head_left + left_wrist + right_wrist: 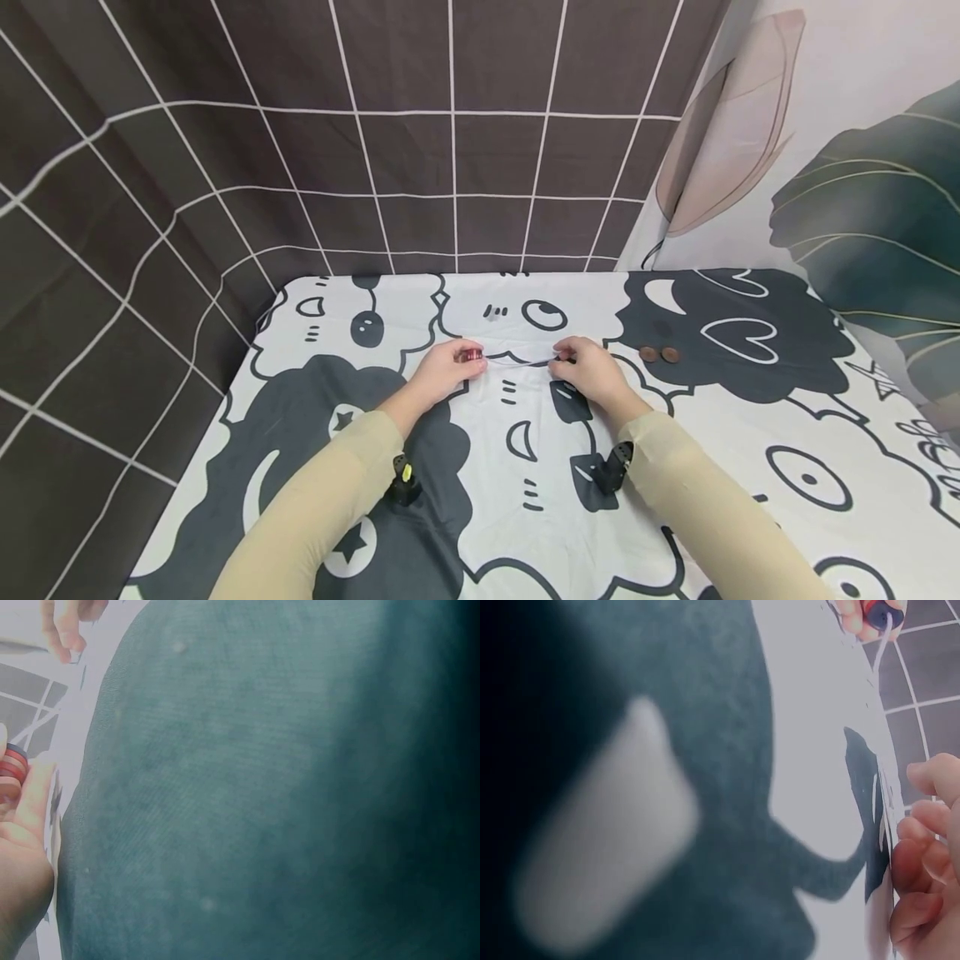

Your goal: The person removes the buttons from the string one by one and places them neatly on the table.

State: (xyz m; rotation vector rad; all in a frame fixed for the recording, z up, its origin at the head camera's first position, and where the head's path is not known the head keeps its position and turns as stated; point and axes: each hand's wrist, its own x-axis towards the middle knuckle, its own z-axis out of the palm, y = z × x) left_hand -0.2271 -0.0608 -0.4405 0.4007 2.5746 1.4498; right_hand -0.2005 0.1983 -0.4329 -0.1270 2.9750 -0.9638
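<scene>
B&W cartoon-print cloth [495, 500] spans the work surface. Nearest: beige sleeves [315, 508], ea. w/ a dark wrist unit [615, 468] at the cuff. Beyond, approx. ctr: L hand [441, 371] grips a red striped cylinder [472, 354], fingers curled round it. R hand [592, 371] is level w/ it, fingertips pinching a white string [517, 363] that runs from the cyl's dark end. Two brown discs [670, 355] lie side by side, R of R hand. Far bkgd: dark grid curtain [405, 150], plus leaf-print curtain [862, 208] at R.

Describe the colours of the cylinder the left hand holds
The cylinder shows red and paler bands with a dark end, clearest in the left wrist view.
</scene>
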